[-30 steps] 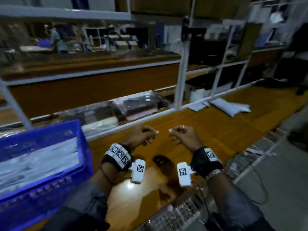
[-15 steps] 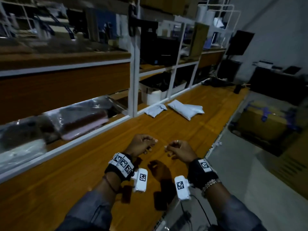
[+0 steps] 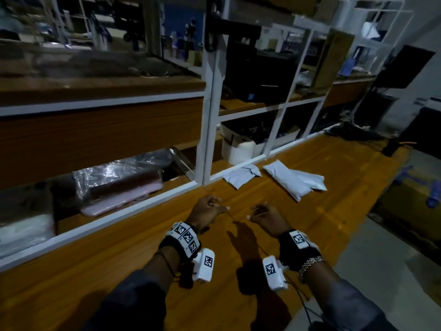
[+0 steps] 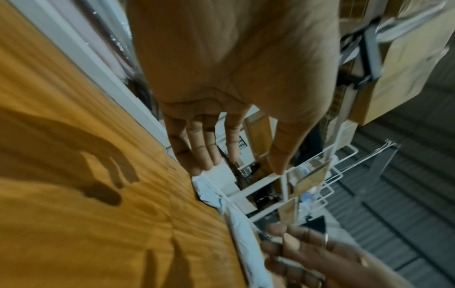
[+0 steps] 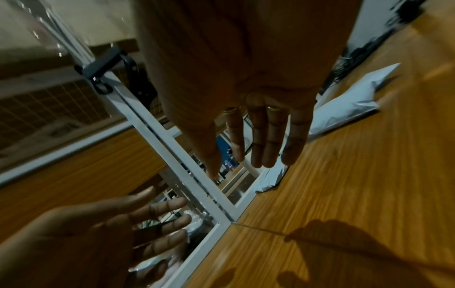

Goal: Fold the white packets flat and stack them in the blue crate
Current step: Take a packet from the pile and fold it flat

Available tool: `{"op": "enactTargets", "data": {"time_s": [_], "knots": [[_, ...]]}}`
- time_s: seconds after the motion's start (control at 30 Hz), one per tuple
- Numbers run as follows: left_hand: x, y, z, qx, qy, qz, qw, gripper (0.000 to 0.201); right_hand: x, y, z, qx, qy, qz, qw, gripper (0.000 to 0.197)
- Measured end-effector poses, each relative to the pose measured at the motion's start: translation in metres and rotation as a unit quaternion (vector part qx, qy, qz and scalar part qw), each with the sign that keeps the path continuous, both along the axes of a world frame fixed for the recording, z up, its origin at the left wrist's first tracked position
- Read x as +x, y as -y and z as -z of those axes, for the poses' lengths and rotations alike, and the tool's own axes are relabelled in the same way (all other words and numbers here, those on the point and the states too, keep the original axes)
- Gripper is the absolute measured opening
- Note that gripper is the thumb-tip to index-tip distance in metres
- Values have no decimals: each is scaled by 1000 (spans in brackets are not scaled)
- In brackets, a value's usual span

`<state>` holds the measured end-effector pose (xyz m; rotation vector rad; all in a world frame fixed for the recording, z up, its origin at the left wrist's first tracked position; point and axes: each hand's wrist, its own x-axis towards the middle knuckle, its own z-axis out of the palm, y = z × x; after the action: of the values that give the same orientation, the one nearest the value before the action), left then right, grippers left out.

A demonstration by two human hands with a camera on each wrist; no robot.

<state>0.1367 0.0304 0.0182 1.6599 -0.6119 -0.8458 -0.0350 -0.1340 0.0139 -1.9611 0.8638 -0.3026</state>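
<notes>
Two bare hands are held side by side above a long wooden bench [image 3: 148, 271], and nothing is held in either. In the wrist views the fingers of the left hand [image 3: 207, 215] and the right hand [image 3: 266, 218] are seen stretched out and slightly spread, so each grip is released (the head view, taken from behind, makes them look more curled). The hands are judged to be readied for a reach toward the white packets, which lie well ahead on the bench beside the white shelf frame [image 3: 207, 130]: a smaller crumpled packet [image 3: 241, 176] near the frame's foot, and a larger puffy packet [image 3: 294, 181] just to its right, neither yet folded. The blue crate is not in view. Plastic-wrapped bundles [image 3: 119, 181] are stored on the low shelf to the left. Square black-and-white coded markers are worn on both wrists; no brand or writing can be read.
</notes>
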Motion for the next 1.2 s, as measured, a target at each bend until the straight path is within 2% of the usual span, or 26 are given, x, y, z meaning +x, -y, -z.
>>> {"op": "enactTargets", "data": {"time_s": [0.17, 0.27, 0.33, 0.47, 0.53, 0.6, 0.67, 0.7, 0.8, 0.9, 0.93, 1.0, 1.03, 1.07, 1.1, 1.2], "knots": [[26, 51, 7, 26, -37, -47, 998, 60, 54, 89, 8, -89, -49, -51, 994, 52], [36, 91, 15, 42, -19, -73, 996, 67, 86, 150, 26, -169, -80, -86, 979, 53], [36, 115, 17, 52, -12, -81, 995, 69, 106, 183, 32, -211, -70, -108, 969, 51], [42, 165, 25, 79, -15, -80, 993, 67, 136, 220, 25, -215, -98, -165, 958, 57], [47, 188, 28, 105, 10, -75, 992, 66, 152, 237, 26, -222, -133, -199, 945, 60], [51, 212, 30, 130, 73, -61, 987, 68, 163, 247, 30, -239, -134, -229, 934, 49], [57, 235, 38, 165, 168, -58, 970, 73, 172, 257, 39, -278, -131, -240, 921, 47], [61, 247, 44, 173, 210, -63, 960, 74, 175, 261, 45, -303, -130, -242, 913, 55], [74, 270, 57, 194, 246, -65, 948, 84, 188, 273, 75, -351, -166, -257, 885, 78], [83, 278, 74, 214, 265, -32, 940, 99, 198, 274, 87, -366, -193, -265, 871, 88], [84, 279, 82, 219, 296, -41, 929, 97, 201, 275, 89, -374, -203, -271, 863, 87], [87, 282, 103, 228, 346, -78, 907, 79, 202, 276, 88, -367, -238, -302, 847, 83], [91, 284, 117, 242, 370, -72, 894, 72, 201, 275, 87, -355, -252, -311, 845, 84], [97, 285, 133, 268, 405, -32, 874, 73, 199, 274, 86, -343, -255, -319, 846, 86], [98, 283, 132, 288, 415, 6, 863, 78, 196, 272, 84, -335, -255, -325, 847, 90], [88, 248, 84, 325, 464, 39, 824, 102, 183, 252, 69, -318, -233, -347, 851, 97]]}}
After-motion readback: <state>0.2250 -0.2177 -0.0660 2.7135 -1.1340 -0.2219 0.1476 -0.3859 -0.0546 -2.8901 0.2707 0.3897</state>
